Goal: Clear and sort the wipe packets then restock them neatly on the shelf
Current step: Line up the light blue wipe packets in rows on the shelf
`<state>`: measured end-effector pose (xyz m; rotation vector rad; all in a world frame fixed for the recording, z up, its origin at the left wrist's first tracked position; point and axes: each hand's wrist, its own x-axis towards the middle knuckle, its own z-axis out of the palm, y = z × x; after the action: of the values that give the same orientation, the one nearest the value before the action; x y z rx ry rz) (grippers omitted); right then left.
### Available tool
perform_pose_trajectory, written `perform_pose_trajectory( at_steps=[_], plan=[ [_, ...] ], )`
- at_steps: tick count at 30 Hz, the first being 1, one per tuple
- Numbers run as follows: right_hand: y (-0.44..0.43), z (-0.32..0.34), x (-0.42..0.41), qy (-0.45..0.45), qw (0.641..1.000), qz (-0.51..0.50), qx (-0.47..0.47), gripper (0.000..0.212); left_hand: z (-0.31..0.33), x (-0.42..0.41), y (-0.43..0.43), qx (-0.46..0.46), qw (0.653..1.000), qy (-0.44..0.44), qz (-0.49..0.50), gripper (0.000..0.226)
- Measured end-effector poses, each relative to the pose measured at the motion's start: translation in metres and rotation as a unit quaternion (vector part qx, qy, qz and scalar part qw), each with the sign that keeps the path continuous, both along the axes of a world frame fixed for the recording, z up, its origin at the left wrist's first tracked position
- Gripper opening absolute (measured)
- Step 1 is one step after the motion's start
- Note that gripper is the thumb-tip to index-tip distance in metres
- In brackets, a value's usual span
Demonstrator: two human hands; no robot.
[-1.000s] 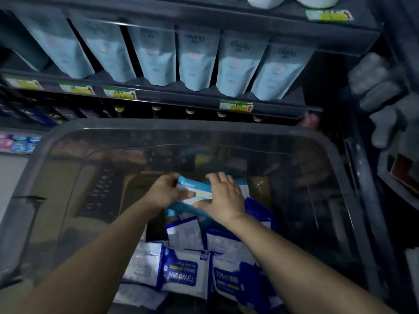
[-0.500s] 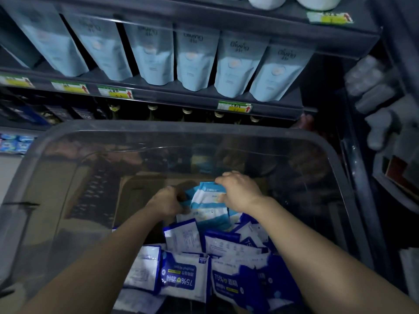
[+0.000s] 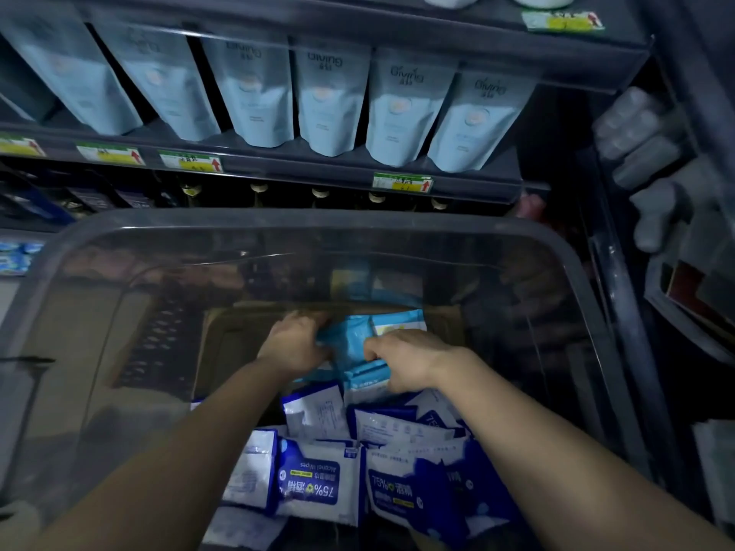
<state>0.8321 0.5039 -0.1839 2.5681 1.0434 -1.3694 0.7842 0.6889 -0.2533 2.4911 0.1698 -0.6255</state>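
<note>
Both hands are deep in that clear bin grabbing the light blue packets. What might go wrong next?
The left hand and right hand grip several light blue packets at once, so one may slip out and fall among the dark blue alcohol wipe packets heaped nearby. The light is dim, so kinds may get mixed.

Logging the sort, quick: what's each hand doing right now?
Left hand: gripping the light-blue wipe packets.
Right hand: gripping the same packets.

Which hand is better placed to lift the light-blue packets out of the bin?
Probably right: the right hand grips the light-blue packets across their middle, while the left hand only holds their left edge.
</note>
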Motion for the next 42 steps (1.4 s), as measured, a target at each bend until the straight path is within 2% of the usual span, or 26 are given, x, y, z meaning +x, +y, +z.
perform_pose_trajectory(
  at_steps=[2, 4, 6, 8, 10, 11, 12, 15, 17, 20, 23, 25, 27, 30, 32, 34, 35, 38, 39, 42],
  plan=[
    [-0.001, 0.000, -0.001, 0.011, 1.000, -0.008, -0.010, 0.038, 0.000, 0.000, -0.013, 0.105, 0.993, 0.028, -0.054, 0.056],
    [-0.004, 0.001, -0.001, 0.016, 0.999, -0.037, -0.007, 0.035, 0.000, 0.001, -0.014, 0.077, 0.995, 0.043, -0.035, 0.049],
    [-0.007, 0.003, 0.000, 0.024, 0.998, -0.066, -0.006, 0.037, 0.003, 0.001, -0.004, -0.085, 0.992, 0.059, 0.074, 0.040],
    [-0.009, 0.005, 0.001, 0.030, 0.996, -0.085, -0.008, 0.045, 0.014, -0.002, 0.010, -0.272, 0.940, 0.040, 0.200, 0.026],
    [-0.009, 0.005, 0.001, 0.035, 0.995, -0.093, -0.014, 0.052, 0.023, -0.006, 0.023, -0.386, 0.890, 0.005, 0.243, 0.032],
    [-0.008, 0.006, 0.000, 0.034, 0.995, -0.093, -0.017, 0.053, 0.025, -0.009, 0.028, -0.393, 0.893, -0.001, 0.221, 0.035],
    [-0.007, 0.006, 0.000, 0.032, 0.995, -0.092, -0.019, 0.050, 0.026, -0.012, 0.033, -0.374, 0.909, 0.000, 0.186, 0.042],
    [-0.005, 0.006, -0.002, 0.022, 0.996, -0.088, -0.019, 0.038, 0.014, -0.022, 0.044, -0.230, 0.969, 0.033, 0.090, 0.074],
    [-0.004, 0.007, -0.003, 0.019, 0.996, -0.088, -0.020, 0.037, 0.006, -0.027, 0.047, -0.161, 0.981, 0.030, 0.101, 0.065],
    [-0.003, 0.006, -0.004, 0.018, 0.996, -0.086, -0.023, 0.037, 0.001, -0.028, 0.042, -0.025, 0.994, -0.010, 0.106, 0.029],
    [-0.003, 0.004, -0.005, 0.012, 0.997, -0.078, -0.024, 0.036, 0.006, -0.032, 0.025, 0.022, 0.992, 0.071, 0.107, 0.070],
    [-0.003, 0.003, -0.006, 0.008, 0.997, -0.075, -0.023, 0.037, 0.006, -0.033, 0.017, 0.070, 0.990, 0.100, 0.078, 0.078],
    [-0.004, 0.002, -0.007, 0.008, 0.997, -0.077, -0.023, 0.041, 0.007, -0.031, 0.018, 0.069, 0.986, 0.133, 0.068, 0.072],
    [-0.005, 0.000, -0.006, 0.007, 0.997, -0.076, -0.023, 0.047, 0.013, -0.024, 0.031, 0.013, 0.980, 0.167, 0.108, 0.060],
    [-0.005, -0.001, -0.007, 0.003, 0.997, -0.074, -0.023, 0.047, 0.019, -0.024, 0.037, -0.064, 0.969, 0.160, 0.179, 0.042],
    [-0.005, -0.001, -0.007, 0.001, 0.997, -0.069, -0.023, 0.046, 0.019, -0.029, 0.037, -0.143, 0.941, 0.158, 0.262, 0.034],
    [-0.004, -0.001, -0.007, -0.001, 0.998, -0.065, -0.023, 0.044, 0.016, -0.031, 0.034, -0.135, 0.941, 0.152, 0.269, 0.034],
    [-0.003, -0.002, -0.008, -0.004, 0.998, -0.062, -0.020, 0.040, 0.006, -0.036, 0.017, -0.011, 0.970, 0.108, 0.216, 0.043],
    [-0.003, -0.002, -0.008, -0.006, 0.998, -0.063, -0.018, 0.039, 0.005, -0.037, 0.012, -0.006, 0.968, 0.100, 0.228, 0.047],
    [-0.005, -0.004, -0.009, -0.020, 0.997, -0.078, -0.008, 0.031, 0.008, -0.036, 0.005, -0.067, 0.948, 0.132, 0.280, 0.061]
  ],
)
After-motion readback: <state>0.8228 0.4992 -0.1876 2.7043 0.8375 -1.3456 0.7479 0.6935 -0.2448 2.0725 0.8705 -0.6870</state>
